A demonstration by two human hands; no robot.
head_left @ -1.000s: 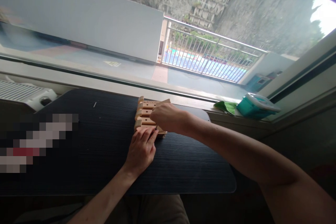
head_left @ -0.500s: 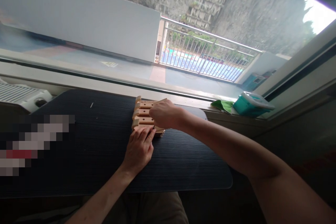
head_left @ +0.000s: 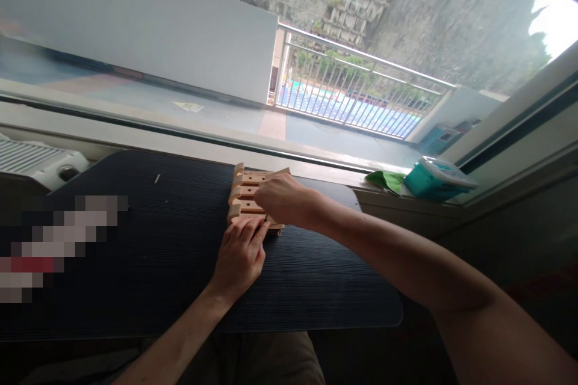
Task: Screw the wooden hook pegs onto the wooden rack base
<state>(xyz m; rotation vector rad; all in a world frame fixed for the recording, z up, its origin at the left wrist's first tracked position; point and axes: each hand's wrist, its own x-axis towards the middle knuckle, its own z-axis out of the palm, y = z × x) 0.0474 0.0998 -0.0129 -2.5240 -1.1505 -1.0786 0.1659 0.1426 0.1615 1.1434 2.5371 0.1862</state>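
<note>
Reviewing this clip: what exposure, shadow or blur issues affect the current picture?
Head view: white sky at upper right looks blown out; head view: the black wood-grained tabletop darkens toward the lower left; head view: a blocky grey-and-red pixelated patch hides detail at left; head view: the thin dark rod below the bare right hand is too small to identify.

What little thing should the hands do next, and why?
Maybe press down gently with the left hand, to steady the wooden slatted piece under it: the right hand looks closed around a thin dark shaft, close to the left fingertips.
</note>
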